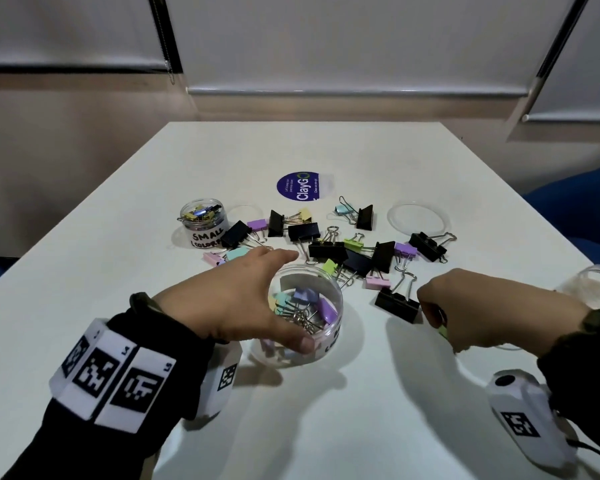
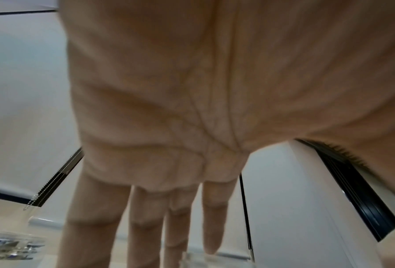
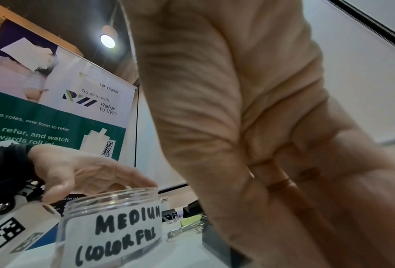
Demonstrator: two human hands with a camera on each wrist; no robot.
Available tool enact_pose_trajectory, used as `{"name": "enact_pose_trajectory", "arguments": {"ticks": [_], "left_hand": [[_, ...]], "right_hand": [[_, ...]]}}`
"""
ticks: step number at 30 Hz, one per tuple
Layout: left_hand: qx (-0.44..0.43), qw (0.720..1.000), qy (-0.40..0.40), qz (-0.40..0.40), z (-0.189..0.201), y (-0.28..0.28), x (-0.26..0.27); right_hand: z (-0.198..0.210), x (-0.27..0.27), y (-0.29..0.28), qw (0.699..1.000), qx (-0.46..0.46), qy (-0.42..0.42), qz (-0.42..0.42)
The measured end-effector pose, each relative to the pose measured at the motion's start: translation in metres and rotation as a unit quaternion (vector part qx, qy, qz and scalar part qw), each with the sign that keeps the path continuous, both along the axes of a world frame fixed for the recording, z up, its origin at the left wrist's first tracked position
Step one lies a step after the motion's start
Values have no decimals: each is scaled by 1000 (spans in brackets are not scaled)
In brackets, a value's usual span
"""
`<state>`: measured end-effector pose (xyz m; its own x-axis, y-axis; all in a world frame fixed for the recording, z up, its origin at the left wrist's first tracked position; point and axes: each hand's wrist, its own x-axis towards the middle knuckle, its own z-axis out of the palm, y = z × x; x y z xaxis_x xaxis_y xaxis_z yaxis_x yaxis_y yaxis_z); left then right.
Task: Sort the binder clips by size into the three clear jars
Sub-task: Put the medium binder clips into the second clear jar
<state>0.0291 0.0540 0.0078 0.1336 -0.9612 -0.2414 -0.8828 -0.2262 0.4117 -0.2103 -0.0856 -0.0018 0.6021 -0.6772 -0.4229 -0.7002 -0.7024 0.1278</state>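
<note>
The clear jar [image 1: 305,313] labelled MEDIUM COLORFUL [image 3: 114,226] stands open near the front, with several pastel clips inside. My left hand [image 1: 253,299] spans its rim, thumb on the near side and straight fingers [image 2: 146,217] on the far side. My right hand [image 1: 437,320] is curled beside a large black clip [image 1: 397,304] and pinches a small light-green clip [image 1: 442,330], mostly hidden. Several black and pastel clips [image 1: 347,251] lie scattered behind the jar. The small jar [image 1: 203,216] stands at the back left, holding tiny clips. A third jar [image 1: 593,285] shows at the right edge.
A clear lid [image 1: 418,216] lies at the back right, and another [image 1: 243,211] beside the small jar. A blue round sticker [image 1: 298,187] marks the white table [image 1: 326,427]. A banner [image 3: 54,117] stands off to the left of the table.
</note>
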Motion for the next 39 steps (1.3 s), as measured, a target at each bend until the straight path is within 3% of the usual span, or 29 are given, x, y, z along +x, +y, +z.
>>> {"name": "enact_pose_trajectory", "arguments": {"ticks": [4, 13, 16, 20, 22, 26, 31, 35, 39], "left_hand": [[10, 1000, 3, 12, -3, 4, 2], [6, 1000, 8, 5, -10, 5, -3], [-6, 1000, 13, 6, -10, 3, -4], [-5, 1000, 14, -15, -9, 1, 2], [11, 999, 42, -30, -7, -1, 6], [48, 991, 115, -38, -4, -3, 15], [81, 990, 101, -47, -3, -7, 20], [86, 989, 110, -42, -3, -7, 20], [82, 989, 115, -39, -2, -6, 18]], "right_hand": [[6, 1, 6, 998, 21, -59, 17], [12, -9, 8, 982, 73, -159, -68], [25, -1, 9, 970, 56, -238, 5], [46, 30, 30, 907, 82, -387, 145], [49, 50, 40, 899, 92, -369, 219], [35, 84, 51, 925, 85, -205, 308], [31, 91, 55, 936, 76, -84, 333], [36, 87, 59, 938, 81, -86, 325], [54, 79, 47, 952, 86, -169, 239]]}}
